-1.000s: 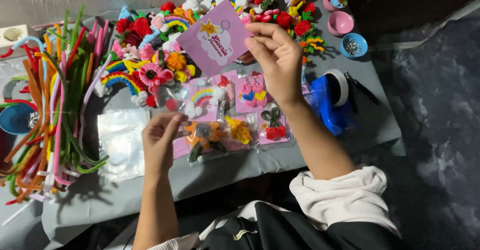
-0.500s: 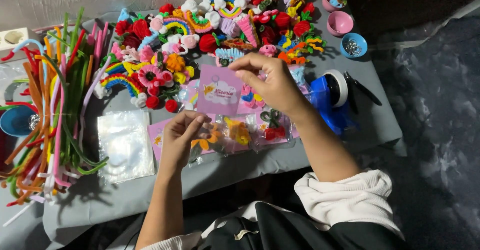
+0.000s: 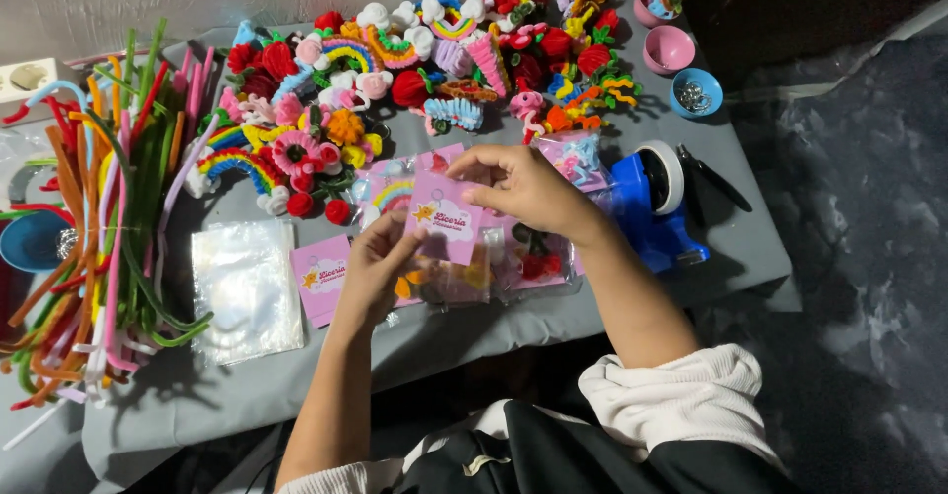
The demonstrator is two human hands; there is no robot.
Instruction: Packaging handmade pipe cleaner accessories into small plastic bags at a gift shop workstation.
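Holding a small pink card [image 3: 446,219] between them, the left hand [image 3: 380,262] pinches its lower left edge with fingers closed on it while the right hand [image 3: 518,188] grips the upper right corner between thumb and fingertips, so the card hangs just above a row of clear packets [image 3: 474,277] near the front of the grey table [image 3: 474,341]. The card is thin stiff paper, and a tight pinch from both sides could bend or crease it; whether a clear sleeve sits around it, I cannot tell. The packets below are glossy, slippery film with small fuzzy pieces inside, and a brush from a wrist could slide them toward the table's front edge. A second pink card [image 3: 322,275] lies flat just beside the left wrist, next to a stack of clear bags [image 3: 245,291] that looks light enough to shift with a nudge. Behind the hands spreads a crowded heap of fuzzy ornaments [image 3: 415,69] shaped like rainbows, flowers and cherries, soft and easily snagged. A long bundle of pipe cleaners [image 3: 99,237], wiry and bristly, lies at the left, and a blue tape dispenser [image 3: 657,207] of hard plastic stands just beside the right forearm, where an elbow could knock it.
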